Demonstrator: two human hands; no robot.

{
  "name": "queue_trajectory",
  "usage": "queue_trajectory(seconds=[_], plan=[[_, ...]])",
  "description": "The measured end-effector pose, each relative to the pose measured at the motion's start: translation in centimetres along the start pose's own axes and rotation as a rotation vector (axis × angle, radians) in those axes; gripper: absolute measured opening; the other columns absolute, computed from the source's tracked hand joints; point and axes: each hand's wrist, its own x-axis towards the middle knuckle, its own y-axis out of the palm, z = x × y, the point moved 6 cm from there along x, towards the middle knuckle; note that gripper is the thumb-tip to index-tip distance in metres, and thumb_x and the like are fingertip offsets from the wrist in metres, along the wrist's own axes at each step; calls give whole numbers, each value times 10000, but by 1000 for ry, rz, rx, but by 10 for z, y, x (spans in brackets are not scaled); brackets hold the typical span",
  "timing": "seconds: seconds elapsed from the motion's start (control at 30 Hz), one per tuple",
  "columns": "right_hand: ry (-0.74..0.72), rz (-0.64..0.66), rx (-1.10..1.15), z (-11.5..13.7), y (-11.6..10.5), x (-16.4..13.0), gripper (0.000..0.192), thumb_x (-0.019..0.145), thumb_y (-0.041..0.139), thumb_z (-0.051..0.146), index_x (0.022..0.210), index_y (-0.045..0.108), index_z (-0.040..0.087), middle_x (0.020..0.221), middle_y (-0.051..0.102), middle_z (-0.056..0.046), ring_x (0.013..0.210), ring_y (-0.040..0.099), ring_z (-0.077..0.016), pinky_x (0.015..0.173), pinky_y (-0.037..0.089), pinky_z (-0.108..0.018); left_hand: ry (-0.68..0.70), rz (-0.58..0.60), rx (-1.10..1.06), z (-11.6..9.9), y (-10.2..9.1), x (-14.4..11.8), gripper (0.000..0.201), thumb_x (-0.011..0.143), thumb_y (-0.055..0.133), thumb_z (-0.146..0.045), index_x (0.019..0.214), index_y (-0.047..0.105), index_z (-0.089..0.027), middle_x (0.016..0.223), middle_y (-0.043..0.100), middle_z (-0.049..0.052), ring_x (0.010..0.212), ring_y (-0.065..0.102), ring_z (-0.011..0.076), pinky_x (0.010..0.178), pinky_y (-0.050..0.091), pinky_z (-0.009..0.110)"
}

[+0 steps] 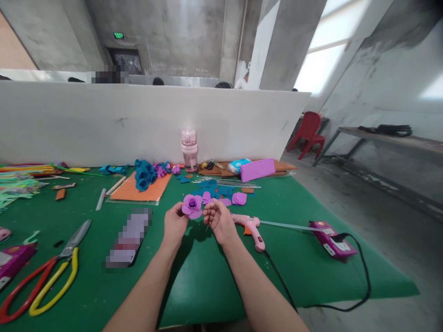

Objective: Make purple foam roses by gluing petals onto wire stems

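A purple paper rose (192,206) with a dark centre is pinched at its left edge by my left hand (176,223). Just right of the bloom, my right hand (218,222) has its fingers curled inward; whatever may be between them is too small to make out. Loose purple petals (239,198) lie behind my right hand. Beside that hand rests a pink glue gun (249,226) with an orange trigger, a long glue stick (287,224) running out of its rear.
Left are large scissors (65,267), a phone (128,240) and pipe cleaners (20,184). Blue paper roses (144,174) lie on an orange sheet (129,190). A pink bottle (189,150) stands by the white partition (148,120). Right, a black cord (367,272) trails from a purple box (332,240).
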Motion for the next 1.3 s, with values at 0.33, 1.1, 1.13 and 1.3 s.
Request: queue_trajectory(seconds=[0.33, 1.1, 1.13, 1.3], plan=[[-222, 34, -218, 9, 9, -4, 161, 627, 676, 300, 617, 598, 160, 479, 490, 60, 410, 393, -52, 438, 327, -194, -2, 4, 60, 0, -1, 1, 187, 620, 536, -162, 757, 664, -155, 630, 631, -25, 597, 529, 125, 566, 379, 199], [-117, -19, -148, 6, -2, 0, 239, 679, 601, 390, 614, 580, 162, 434, 425, 69, 369, 339, -47, 396, 318, -185, 24, -3, 29, -8, -2, -2, 143, 626, 541, -168, 718, 650, -162, 625, 638, -29, 602, 550, 128, 567, 396, 199], [-120, -36, -174, 5, -4, 1, 217, 672, 603, 373, 618, 580, 163, 451, 440, 66, 378, 345, -47, 402, 318, -184, 35, -2, -15, -9, -1, -3, 154, 627, 545, -162, 733, 657, -164, 649, 647, -28, 623, 560, 130, 585, 408, 201], [-318, 23, -413, 12, 3, 2, 103, 634, 606, 251, 720, 616, 197, 638, 574, 23, 519, 461, -95, 491, 370, -208, 111, 34, -133, -16, 1, -4, 199, 636, 607, -187, 816, 690, -171, 861, 682, 22, 799, 598, 167, 724, 450, 242]])
